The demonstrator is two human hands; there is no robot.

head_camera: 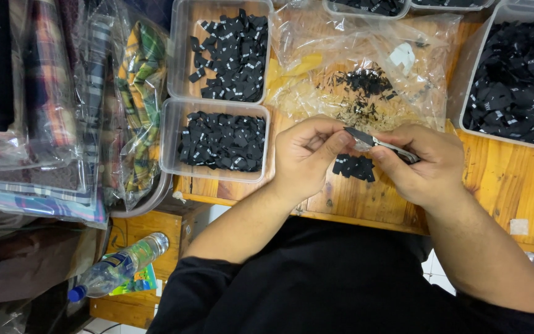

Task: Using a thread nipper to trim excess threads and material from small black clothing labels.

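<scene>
My left hand point(307, 154) pinches one small black label point(358, 135) at its end; its long side runs left to right toward my right hand point(424, 164), which is closed on small snips point(394, 148). More cut labels point(353, 167) lie just below on the wooden table point(502, 185), plastic boxes point(214, 139) around
</scene>
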